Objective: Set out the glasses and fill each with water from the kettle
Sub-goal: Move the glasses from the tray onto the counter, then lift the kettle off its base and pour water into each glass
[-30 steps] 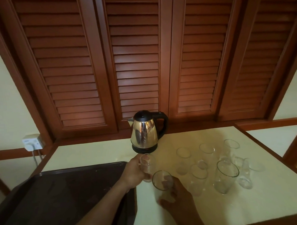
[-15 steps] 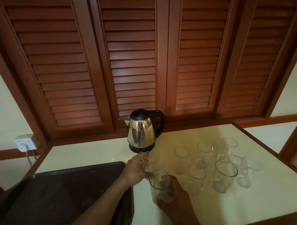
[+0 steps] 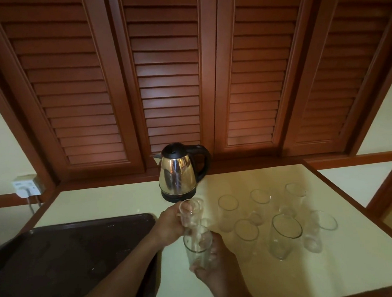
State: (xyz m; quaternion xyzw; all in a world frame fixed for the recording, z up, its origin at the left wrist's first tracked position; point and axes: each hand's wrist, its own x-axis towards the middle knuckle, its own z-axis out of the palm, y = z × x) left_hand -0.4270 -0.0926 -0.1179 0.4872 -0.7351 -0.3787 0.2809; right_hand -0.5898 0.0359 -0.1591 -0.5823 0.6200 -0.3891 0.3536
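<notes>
A steel kettle [image 3: 178, 174] with a black lid and handle stands on its base at the back of the pale table [image 3: 251, 286]. My left hand [image 3: 167, 225] grips a clear glass [image 3: 190, 212] just in front of the kettle. My right hand [image 3: 217, 269] holds a second clear glass [image 3: 197, 248] closer to me, right below the first. Several empty glasses [image 3: 284, 234] stand grouped on the table to the right of both hands.
A dark brown tray [image 3: 68, 259] lies on the left part of the table, under my left forearm. Wooden louvred shutters [image 3: 168, 82] rise behind the kettle. A wall socket [image 3: 26, 185] with a plugged cable sits at the left.
The view has tilted slightly, so the scene sits a little lower and to the left. Both hands keep their glasses, and the two glasses have come slightly closer together.
</notes>
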